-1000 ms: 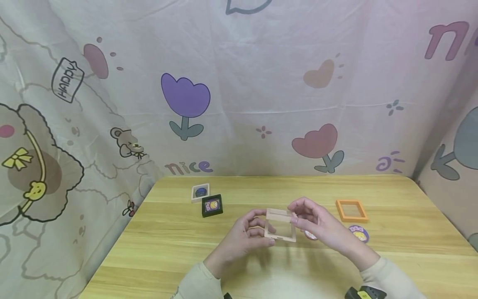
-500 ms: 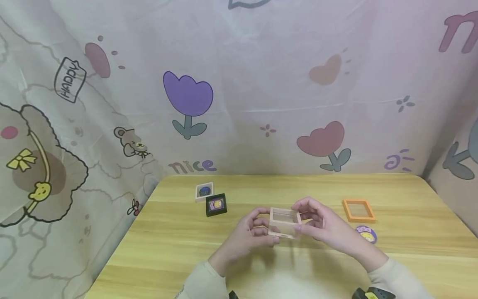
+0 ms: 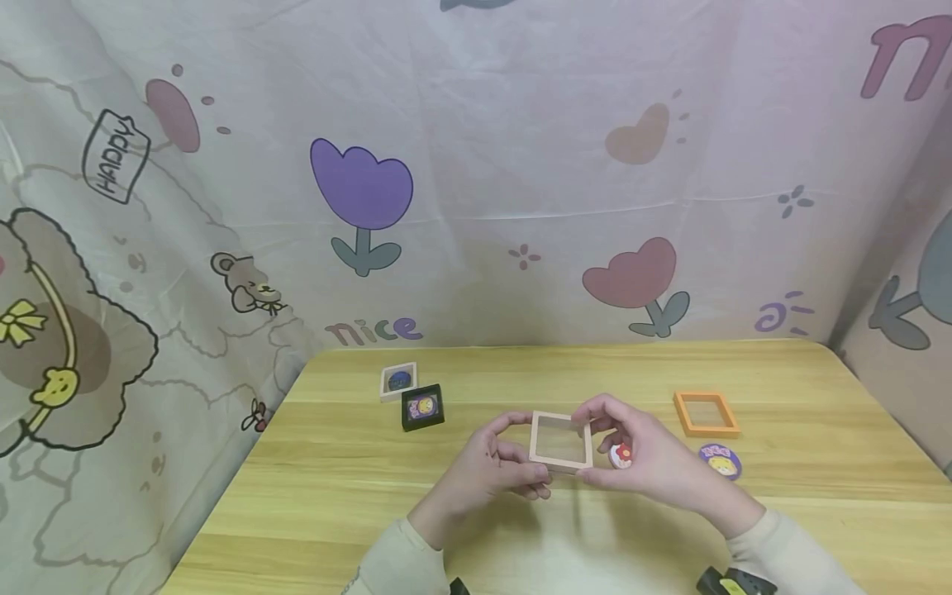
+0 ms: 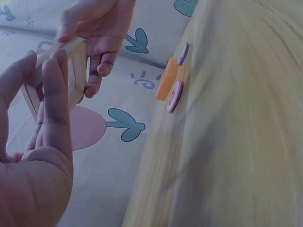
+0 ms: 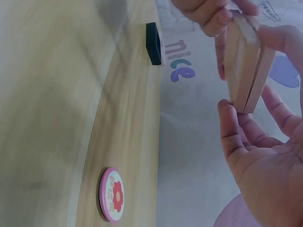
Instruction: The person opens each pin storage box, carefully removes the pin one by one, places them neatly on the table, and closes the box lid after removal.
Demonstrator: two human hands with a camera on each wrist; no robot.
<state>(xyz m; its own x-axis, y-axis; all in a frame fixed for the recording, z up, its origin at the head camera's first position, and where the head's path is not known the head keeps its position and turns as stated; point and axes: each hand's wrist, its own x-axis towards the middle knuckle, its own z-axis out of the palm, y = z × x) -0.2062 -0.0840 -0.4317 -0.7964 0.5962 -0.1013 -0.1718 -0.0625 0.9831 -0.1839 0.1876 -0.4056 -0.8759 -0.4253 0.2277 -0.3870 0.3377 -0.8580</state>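
Note:
A pale beige square display frame (image 3: 561, 464) with a clear middle is held up above the table between both hands. My left hand (image 3: 487, 471) grips its left side, thumb at the front corner. Its right side is pinched by my right hand (image 3: 643, 459), with the thumb at the near corner and fingers at the far one. In the right wrist view, the frame's two halves (image 5: 246, 66) lie against each other, with a thin seam between them. Beside the right fingers, a round badge with a red flower (image 3: 621, 455) lies on the table, partly hidden in the head view.
An orange frame (image 3: 683, 426) and a purple round badge (image 3: 720, 461) lie at the right. Back left are a black frame (image 3: 422, 423) and a white frame (image 3: 385, 386), both with badges inside. A printed cloth (image 3: 476, 281) hangs behind the wooden table (image 3: 335, 496).
The display frame's raised half has swung down flat onto the other half. My right thumb has shifted down to the near corner, and the red-flower badge shows again beside that hand.

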